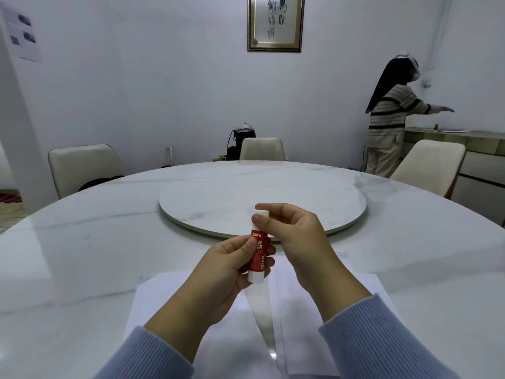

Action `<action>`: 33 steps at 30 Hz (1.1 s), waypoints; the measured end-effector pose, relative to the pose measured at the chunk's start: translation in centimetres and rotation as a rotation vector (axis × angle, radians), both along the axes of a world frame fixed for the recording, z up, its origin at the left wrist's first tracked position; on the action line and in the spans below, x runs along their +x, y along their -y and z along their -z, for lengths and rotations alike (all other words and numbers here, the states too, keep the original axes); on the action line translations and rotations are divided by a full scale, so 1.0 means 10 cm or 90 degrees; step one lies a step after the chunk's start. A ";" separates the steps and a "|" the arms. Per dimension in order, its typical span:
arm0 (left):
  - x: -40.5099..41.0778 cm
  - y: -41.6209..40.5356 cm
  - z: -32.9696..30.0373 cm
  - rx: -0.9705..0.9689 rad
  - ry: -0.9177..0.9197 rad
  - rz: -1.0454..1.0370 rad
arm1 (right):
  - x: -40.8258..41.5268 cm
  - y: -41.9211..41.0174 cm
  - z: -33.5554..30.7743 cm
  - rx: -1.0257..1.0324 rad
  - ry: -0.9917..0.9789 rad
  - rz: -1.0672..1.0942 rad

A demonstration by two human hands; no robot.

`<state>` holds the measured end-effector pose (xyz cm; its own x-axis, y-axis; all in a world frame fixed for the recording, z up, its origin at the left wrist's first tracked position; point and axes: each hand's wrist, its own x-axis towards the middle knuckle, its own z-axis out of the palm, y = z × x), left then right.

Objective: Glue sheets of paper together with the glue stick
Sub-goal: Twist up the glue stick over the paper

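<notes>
**Two hands, one capped glue stick, held above the paper**

Item 1. Red-and-white cylindrical plastic glue stick (258,247), held upright in the air over the sheets, clear of the table. Its white cap (261,214) appears to be on; whether it has begun to lift cannot be told from this angle.

Item 2. Left hand (218,274): fingers curled round the red barrel and white base, thumb pressed across the label.

Item 3. Right hand (295,236): thumb and forefinger pinching the cap from either side, remaining fingers loosely curled behind.

Item 4. White rectangular paper sheets (169,302), lying flat on the white marble-look round table (82,242), one to the left and one to the right beneath the wrists, a bare strip of table between them.

Handling note. The step in hand looks to be uncapping. It would go best with the left grip kept low and firm on the barrel, the right pulling the cap straight along the stick's axis, not sideways, so the glue is not sheared. The cap should be parked off the sheets.

Containers. The stick is the only container here; its glue is hidden under the cap. The round raised turntable (262,198) carries nothing visible.
</notes>
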<state>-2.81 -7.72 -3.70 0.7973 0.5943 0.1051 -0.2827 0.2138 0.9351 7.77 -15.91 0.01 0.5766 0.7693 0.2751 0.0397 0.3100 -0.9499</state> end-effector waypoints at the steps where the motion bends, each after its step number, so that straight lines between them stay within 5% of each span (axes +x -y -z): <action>1: 0.00 0.00 0.00 -0.004 0.003 0.004 | 0.01 0.00 -0.01 0.006 0.000 0.005; 7: -0.05 -0.08 -0.01 0.000 0.007 0.018 | 0.14 -0.11 -0.15 0.130 -0.087 0.087; 16: -0.07 -0.20 -0.04 -0.037 0.108 -0.121 | 0.39 -0.42 0.26 -0.277 0.320 0.204; 33: -0.03 -0.27 0.01 -0.050 0.090 -0.165 | 0.39 -0.54 0.49 -0.301 0.429 0.253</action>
